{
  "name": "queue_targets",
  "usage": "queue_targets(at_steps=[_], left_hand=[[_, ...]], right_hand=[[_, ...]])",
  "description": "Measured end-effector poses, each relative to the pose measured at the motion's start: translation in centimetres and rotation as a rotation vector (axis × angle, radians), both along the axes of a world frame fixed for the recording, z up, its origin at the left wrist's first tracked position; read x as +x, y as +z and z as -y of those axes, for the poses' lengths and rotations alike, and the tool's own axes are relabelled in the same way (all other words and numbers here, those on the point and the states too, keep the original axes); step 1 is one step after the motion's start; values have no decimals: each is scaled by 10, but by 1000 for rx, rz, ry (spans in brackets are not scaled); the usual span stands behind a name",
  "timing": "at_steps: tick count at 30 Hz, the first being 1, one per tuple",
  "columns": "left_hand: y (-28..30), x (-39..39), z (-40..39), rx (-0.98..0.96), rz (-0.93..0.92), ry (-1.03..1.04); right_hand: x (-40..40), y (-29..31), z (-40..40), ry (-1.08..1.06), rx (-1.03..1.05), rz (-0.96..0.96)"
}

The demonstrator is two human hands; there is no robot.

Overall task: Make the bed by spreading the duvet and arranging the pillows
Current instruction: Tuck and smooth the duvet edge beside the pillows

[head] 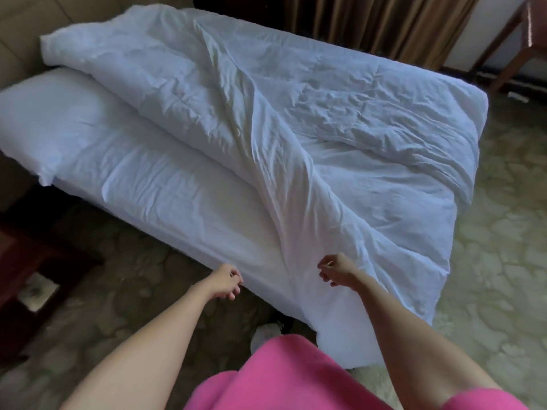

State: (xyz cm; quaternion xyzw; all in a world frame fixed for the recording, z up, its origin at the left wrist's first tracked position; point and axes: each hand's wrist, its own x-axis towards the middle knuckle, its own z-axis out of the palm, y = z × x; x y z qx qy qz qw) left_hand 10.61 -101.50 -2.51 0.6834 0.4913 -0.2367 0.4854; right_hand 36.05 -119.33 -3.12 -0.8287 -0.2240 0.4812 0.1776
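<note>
Duvet (296, 119) lies bunched toward the far side; we hover left hand (226, 281) and right hand (336, 272) loosely curled, empty, and must next grip its near edge.

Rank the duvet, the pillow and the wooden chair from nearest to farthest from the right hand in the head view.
1. duvet, just beyond the right hand.
2. pillow, far left at the bed's head.
3. wooden chair, top right corner.
</note>
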Motion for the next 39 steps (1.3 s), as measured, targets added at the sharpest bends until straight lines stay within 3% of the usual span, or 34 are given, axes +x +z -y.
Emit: queue_targets(at_steps=[10, 16, 25, 32, 39], left_hand=[[-49, -97, 180, -99, -39, 231], [-71, -87, 256, -136, 49, 243], [-101, -17, 245, -163, 98, 322], [-117, 55, 224, -181, 59, 488], [-143, 112, 208, -72, 3, 586]], right_hand=[[-44, -5, 97, 516, -156, 221], [-37, -24, 141, 634, -167, 322], [-19, -67, 100, 778, -114, 340], [43, -117, 74, 864, -62, 417], [99, -166, 55, 864, -172, 210]])
